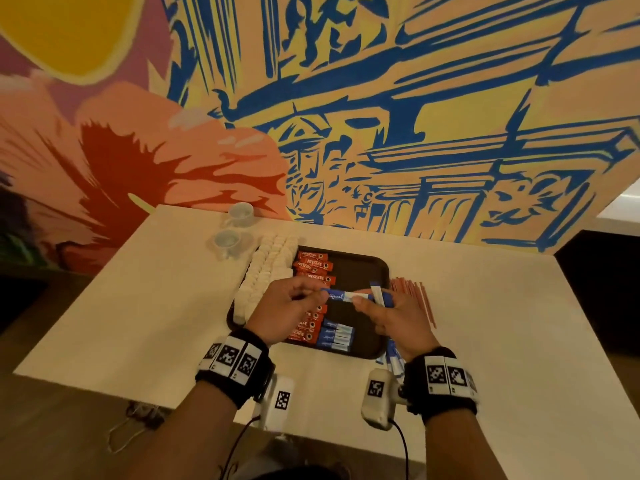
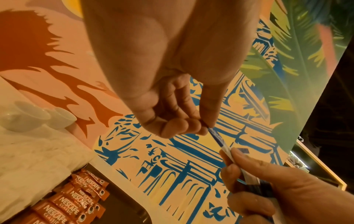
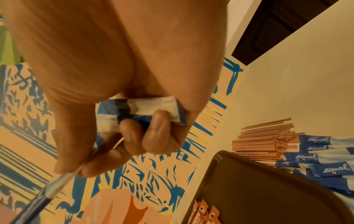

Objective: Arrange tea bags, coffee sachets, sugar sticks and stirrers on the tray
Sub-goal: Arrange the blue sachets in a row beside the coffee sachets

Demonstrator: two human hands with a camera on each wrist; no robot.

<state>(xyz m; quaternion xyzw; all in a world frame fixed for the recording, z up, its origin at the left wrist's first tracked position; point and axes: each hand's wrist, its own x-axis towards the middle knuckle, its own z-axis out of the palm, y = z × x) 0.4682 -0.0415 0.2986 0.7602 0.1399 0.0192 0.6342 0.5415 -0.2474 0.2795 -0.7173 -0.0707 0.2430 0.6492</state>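
A dark brown tray (image 1: 375, 268) lies mid-table with a column of red coffee sachets (image 1: 314, 265) and a few blue-and-white sugar sticks (image 1: 335, 336) in it. White tea bags (image 1: 263, 271) are stacked along its left edge. Above the tray both hands hold one blue-and-white sugar stick (image 1: 341, 295): my left hand (image 1: 294, 303) pinches its left end, my right hand (image 1: 388, 315) pinches the other end. The right hand also grips a small bundle of sugar sticks (image 3: 145, 112) in its curled fingers. Thin orange stirrers (image 1: 414, 296) lie right of the tray.
Two white cups (image 1: 232, 230) stand at the table's far left by the painted wall (image 1: 381, 116). More loose sugar sticks (image 3: 325, 160) lie on the table beside the stirrers (image 3: 268, 137). The white table (image 1: 502, 323) ends near my wrists.
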